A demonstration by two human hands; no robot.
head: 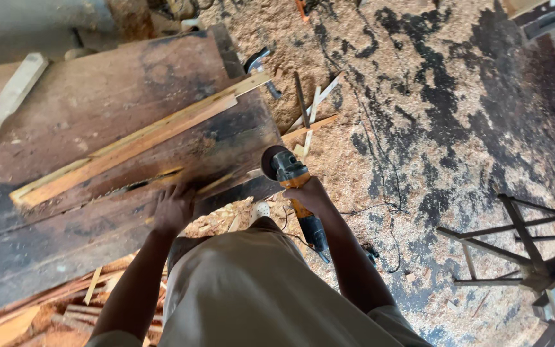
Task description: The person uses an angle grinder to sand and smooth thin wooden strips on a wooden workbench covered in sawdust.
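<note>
Right hand (309,196) closed around orange-and-grey angle grinder (292,183), held off the bench's near corner, disc beside the edge; left hand (173,209) flat, fingers spread, on dark stained wooden workbench (97,103); sawdust-covered floor (457,128); long pale timber batten (130,148) diagonal on bench; dark wooden stool frame (521,250) at right

No packages, labels, signs or screens (anywhere).

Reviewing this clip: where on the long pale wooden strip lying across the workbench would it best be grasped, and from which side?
Probably the wooden strip is best gripped mid-length from above, fingers across its narrow width: it lies flat and diagonal on the workbench. The left hand rests nearest; the right hand holds the angle grinder.
</note>
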